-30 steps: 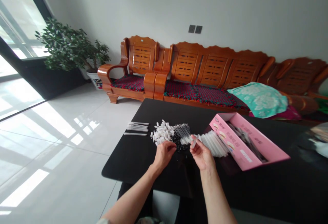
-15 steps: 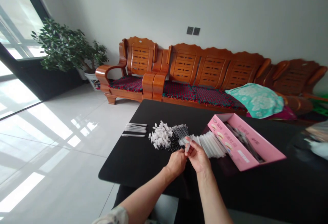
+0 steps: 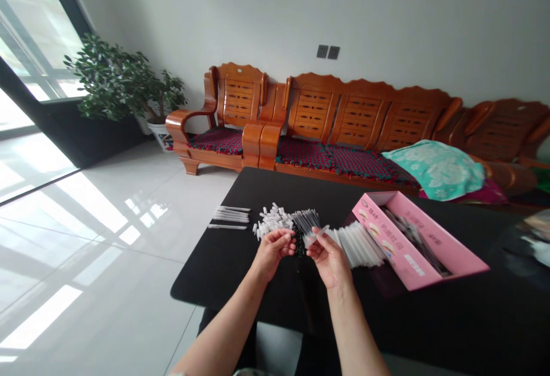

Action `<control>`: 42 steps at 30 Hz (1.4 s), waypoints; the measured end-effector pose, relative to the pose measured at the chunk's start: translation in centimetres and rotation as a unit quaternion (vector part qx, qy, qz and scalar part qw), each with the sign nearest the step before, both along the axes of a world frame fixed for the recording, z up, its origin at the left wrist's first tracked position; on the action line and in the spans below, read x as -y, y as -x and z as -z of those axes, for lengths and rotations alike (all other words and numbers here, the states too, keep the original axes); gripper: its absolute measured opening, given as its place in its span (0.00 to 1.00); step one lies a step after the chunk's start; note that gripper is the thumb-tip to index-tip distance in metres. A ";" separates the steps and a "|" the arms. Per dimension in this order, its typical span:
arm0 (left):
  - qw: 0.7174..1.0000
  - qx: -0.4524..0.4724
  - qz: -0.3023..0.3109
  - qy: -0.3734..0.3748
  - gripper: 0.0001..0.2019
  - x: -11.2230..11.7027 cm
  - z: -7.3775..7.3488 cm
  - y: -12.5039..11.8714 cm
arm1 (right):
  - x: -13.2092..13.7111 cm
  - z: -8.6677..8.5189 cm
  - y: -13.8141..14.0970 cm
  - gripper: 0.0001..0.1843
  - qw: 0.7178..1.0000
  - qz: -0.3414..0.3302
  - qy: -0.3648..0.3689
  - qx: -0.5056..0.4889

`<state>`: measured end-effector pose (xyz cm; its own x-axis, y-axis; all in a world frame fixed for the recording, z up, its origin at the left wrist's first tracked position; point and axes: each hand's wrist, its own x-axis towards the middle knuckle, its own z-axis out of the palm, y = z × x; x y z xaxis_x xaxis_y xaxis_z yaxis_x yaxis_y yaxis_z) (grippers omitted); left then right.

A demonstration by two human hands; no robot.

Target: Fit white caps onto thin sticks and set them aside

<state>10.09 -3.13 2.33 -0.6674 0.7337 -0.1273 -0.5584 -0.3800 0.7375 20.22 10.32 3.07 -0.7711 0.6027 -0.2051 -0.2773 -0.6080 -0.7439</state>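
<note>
Pinching a clear plastic tube (image 3: 315, 237) in the right hand (image 3: 330, 261) — a grip near its end steadies it — while the left hand (image 3: 271, 254) curls beside the white caps (image 3: 273, 220), any contents hidden.

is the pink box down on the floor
No, the pink box sits open on top of the black table, not on the tiled floor.
</note>
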 end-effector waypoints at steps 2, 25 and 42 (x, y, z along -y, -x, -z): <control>1.000 0.001 0.003 -0.003 0.18 0.3 -0.2 -0.2 | 0.3 -0.2 0.2 0.20 1.000 -0.008 -0.012 -0.006; 1.000 -0.023 0.014 0.009 0.16 0.2 -0.8 -1.2 | 1.2 -1.1 0.8 0.21 0.995 0.072 -0.067 0.019; 1.000 0.006 0.009 -0.023 0.18 0.5 -1.0 -0.9 | 0.9 -1.0 0.8 0.21 0.997 0.061 -0.042 0.010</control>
<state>11.02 -3.66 3.35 -0.6533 0.7502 -0.1021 -0.5741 -0.4030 0.7127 19.47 9.44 4.08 -0.6871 0.7079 -0.1636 -0.3309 -0.5053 -0.7970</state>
